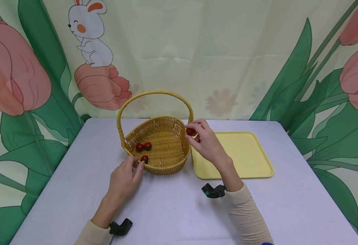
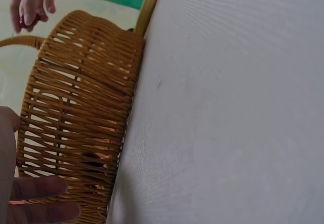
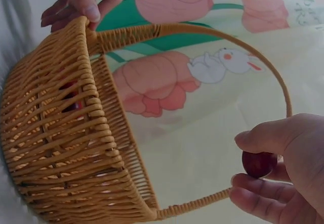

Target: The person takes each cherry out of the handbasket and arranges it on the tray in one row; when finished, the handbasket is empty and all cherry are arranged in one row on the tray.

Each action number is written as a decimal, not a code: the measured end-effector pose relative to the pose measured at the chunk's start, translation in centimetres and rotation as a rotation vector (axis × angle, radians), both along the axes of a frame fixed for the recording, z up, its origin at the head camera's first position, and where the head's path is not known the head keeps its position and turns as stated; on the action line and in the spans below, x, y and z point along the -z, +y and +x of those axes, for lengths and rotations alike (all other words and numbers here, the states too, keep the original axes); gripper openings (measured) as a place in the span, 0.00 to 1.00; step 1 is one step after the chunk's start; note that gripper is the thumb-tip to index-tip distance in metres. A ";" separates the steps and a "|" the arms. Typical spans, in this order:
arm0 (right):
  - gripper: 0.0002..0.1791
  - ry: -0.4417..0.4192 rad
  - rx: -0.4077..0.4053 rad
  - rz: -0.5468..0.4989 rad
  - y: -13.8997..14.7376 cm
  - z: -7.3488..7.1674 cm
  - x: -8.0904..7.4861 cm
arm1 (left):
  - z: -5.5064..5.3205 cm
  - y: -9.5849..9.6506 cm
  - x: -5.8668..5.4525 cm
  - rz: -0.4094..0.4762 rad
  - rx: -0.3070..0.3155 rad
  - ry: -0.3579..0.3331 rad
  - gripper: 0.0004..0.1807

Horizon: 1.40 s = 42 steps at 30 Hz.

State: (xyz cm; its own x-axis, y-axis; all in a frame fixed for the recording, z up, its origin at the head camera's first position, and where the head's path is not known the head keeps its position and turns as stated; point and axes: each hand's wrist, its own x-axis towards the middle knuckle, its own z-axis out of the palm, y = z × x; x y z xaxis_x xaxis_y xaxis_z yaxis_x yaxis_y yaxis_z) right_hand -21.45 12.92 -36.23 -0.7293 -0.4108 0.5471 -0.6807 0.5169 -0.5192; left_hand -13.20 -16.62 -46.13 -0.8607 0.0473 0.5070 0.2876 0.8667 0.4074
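Observation:
A woven wicker basket (image 1: 163, 122) with a tall arched handle stands on the table. Inside, toward its left side, lie three dark red cherries (image 1: 139, 147). My left hand (image 1: 124, 178) grips the basket's front-left rim, the thumb on top of the rim and the fingers along the outer wall. Above the right side of the basket, my right hand (image 1: 207, 141) pinches a cherry (image 3: 259, 164) between thumb and fingers. A second bit of dark red shows under those fingers in the head view, mostly hidden by the hand.
A yellow rectangular tray (image 1: 243, 154) lies just right of the basket, partly under my right forearm. White cloth covers the table (image 1: 166, 207). Behind it hangs a curtain (image 1: 227, 61) printed with tulips and a rabbit.

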 end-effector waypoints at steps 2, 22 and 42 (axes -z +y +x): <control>0.16 -0.006 0.002 -0.004 0.1 -0.1 0.1 | 0.1 0.0 0.0 0.003 0.000 -0.004 0.16; 0.15 -0.038 0.035 0.027 0.4 -0.4 0.5 | 0.2 0.1 -0.2 0.009 -0.008 -0.028 0.17; 0.16 -0.016 0.122 -0.037 2.1 -0.9 0.1 | 0.1 0.1 -0.2 0.006 -0.008 -0.047 0.17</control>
